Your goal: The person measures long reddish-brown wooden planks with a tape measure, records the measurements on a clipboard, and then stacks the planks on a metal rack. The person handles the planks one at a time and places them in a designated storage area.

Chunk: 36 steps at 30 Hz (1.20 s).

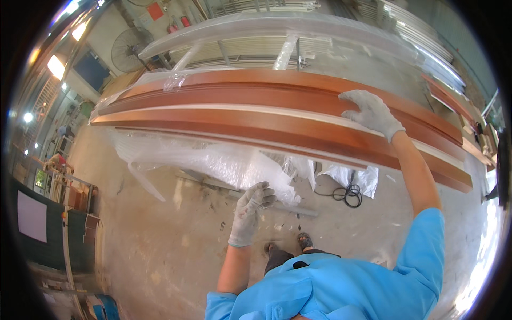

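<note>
Long reddish-brown wooden profiles lie side by side across the view, with pale strips between them. My right hand, in a whitish work glove, rests on their right part with thumb and fingers apart. Clear bubble wrap hangs from the near side of the profiles. By its lower edge is my left hand, also gloved, its fingers curled closed on the wrap. More clear film covers the far left end of the profiles.
Behind the profiles stretches a long film-wrapped bundle on a rack. A black coiled cord and silvery sheeting are below the profiles. A large fan stands at back left. Further wooden pieces lie at the right.
</note>
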Tool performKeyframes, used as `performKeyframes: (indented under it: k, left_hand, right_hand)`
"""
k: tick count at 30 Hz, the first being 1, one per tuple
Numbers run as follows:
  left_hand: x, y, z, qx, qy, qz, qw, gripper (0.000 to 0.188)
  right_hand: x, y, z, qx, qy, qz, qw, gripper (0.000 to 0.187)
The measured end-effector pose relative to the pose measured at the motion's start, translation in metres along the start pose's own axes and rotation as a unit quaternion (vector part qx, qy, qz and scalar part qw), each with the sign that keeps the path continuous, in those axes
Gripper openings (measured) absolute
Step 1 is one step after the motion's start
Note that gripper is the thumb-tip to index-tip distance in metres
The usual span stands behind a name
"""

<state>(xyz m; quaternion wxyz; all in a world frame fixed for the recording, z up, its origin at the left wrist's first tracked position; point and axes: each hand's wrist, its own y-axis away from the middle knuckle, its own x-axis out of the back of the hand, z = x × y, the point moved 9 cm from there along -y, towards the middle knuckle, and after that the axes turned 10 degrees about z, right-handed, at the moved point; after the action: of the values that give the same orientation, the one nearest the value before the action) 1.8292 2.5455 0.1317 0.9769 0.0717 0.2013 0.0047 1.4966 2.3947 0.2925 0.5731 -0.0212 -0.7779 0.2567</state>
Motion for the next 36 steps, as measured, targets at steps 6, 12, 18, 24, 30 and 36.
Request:
performKeyframes:
  k: [6, 12, 18, 24, 30, 36]
  left_hand:
    - [0.003, -0.055, 0.048, -0.051, -0.047, -0.012, 0.998, 0.047]
    - [0.034, -0.114, 0.136, -0.141, -0.044, -0.023, 0.989, 0.046]
    - [0.035, -0.148, 0.177, -0.198, -0.058, 0.000, 0.978, 0.046]
    - [0.059, -0.137, 0.156, -0.179, -0.043, 0.107, 0.977, 0.037]
    - [0.038, -0.145, 0.157, -0.152, 0.009, 0.073, 0.986, 0.040]
    - [-0.030, -0.189, 0.184, -0.312, -0.347, -0.015, 0.884, 0.045]
  right_hand:
    - [-0.028, -0.039, 0.015, -0.035, 0.027, -0.117, 0.992, 0.064]
    - [-0.035, -0.091, 0.034, -0.066, 0.061, -0.063, 0.994, 0.062]
    - [-0.051, -0.121, 0.018, -0.023, 0.070, -0.058, 0.996, 0.065]
    - [-0.066, -0.081, -0.049, 0.078, -0.015, -0.136, 0.988, 0.076]
    - [-0.065, -0.078, -0.046, 0.090, -0.010, -0.135, 0.987, 0.090]
    - [-0.072, -0.077, -0.030, 0.054, 0.078, -0.213, 0.972, 0.097]
